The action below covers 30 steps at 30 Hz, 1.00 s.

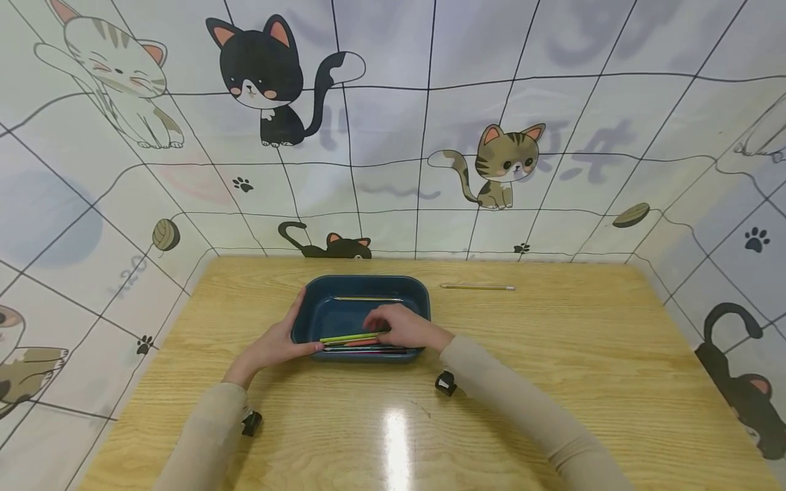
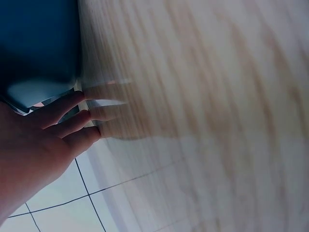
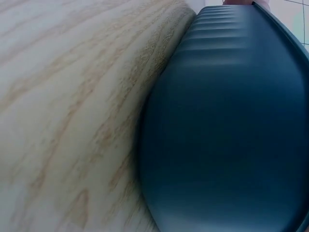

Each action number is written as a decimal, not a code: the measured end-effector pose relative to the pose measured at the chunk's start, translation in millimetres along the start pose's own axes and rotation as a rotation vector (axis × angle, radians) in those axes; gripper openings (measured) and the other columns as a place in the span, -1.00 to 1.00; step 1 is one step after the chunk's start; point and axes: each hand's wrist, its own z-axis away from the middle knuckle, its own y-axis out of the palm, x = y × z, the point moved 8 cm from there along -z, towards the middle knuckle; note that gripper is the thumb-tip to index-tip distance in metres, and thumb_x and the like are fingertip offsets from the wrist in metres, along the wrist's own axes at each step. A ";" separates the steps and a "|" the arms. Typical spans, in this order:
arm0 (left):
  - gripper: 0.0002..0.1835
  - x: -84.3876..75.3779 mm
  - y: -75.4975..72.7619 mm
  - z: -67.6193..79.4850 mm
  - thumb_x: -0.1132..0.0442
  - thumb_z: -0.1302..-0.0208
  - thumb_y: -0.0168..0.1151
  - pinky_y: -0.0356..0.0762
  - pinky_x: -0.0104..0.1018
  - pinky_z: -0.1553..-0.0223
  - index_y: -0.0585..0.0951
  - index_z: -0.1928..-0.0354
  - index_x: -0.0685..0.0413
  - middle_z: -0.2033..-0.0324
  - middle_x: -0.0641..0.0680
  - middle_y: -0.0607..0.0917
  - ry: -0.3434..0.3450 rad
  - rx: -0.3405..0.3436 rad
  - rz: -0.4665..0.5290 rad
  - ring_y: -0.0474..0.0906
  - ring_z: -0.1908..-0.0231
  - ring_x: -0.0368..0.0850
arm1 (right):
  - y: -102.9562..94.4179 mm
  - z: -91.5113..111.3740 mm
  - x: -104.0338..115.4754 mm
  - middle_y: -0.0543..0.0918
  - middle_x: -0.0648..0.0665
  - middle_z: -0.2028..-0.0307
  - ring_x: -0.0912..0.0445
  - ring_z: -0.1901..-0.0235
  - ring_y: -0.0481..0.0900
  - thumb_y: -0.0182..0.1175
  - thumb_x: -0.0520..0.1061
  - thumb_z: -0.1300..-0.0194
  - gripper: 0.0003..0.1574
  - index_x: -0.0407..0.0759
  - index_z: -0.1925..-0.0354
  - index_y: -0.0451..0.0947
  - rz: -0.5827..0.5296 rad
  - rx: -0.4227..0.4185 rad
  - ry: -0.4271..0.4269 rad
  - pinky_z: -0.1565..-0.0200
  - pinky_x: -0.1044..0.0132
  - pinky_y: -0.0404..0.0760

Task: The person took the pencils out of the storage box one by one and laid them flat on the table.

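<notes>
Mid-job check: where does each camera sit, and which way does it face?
Head: on the head, facing forward and down at the blue tray on the tabletop; left hand, right hand and sleeves show.
Left wrist: on that wrist, facing the tray's outer side and tabletop; part of the left hand shows.
Right wrist: on that wrist, facing the tray's outer wall; little skin shows, hand unclear.
Shared: both wrist views show tray and tabletop.

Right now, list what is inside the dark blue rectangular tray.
Within the tray, one slim yellowish pencil lies farther back; several coloured pencils lie along the near side. The right hand hides some ends and anything beneath it.
</notes>
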 end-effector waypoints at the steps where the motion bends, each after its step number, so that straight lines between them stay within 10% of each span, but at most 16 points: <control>1: 0.25 -0.1 0.0 0.0 -0.03 -0.11 0.43 0.07 0.31 -0.23 -0.37 -0.52 -0.17 -0.46 0.36 -0.12 0.003 0.000 0.003 0.05 -0.33 0.45 | -0.3 -0.1 -0.6 0.63 -0.14 0.11 0.05 0.14 0.59 0.24 -0.34 -0.25 -0.67 -0.27 -0.01 0.58 0.010 0.001 0.010 0.09 0.29 0.53; 18: 0.24 -0.8 0.8 1.2 0.01 -0.11 0.43 0.07 0.33 -0.23 -0.36 -0.52 -0.20 -0.46 0.36 -0.12 0.004 0.003 0.028 0.06 -0.32 0.46 | 4.8 -3.2 -6.6 0.58 -0.16 0.17 0.00 0.17 0.53 0.30 -0.38 -0.18 -0.62 -0.28 0.00 0.58 0.121 0.061 0.092 0.11 0.21 0.52; 30: 0.24 -1.9 -0.7 1.1 0.01 -0.12 0.43 0.09 0.35 -0.20 -0.36 -0.52 -0.15 -0.45 0.38 -0.10 0.001 0.004 0.020 0.08 -0.31 0.48 | 2.3 -2.8 -6.7 0.61 -0.06 0.28 0.10 0.25 0.58 0.23 -0.39 -0.22 -0.65 -0.28 0.00 0.57 -0.062 0.075 0.104 0.17 0.29 0.53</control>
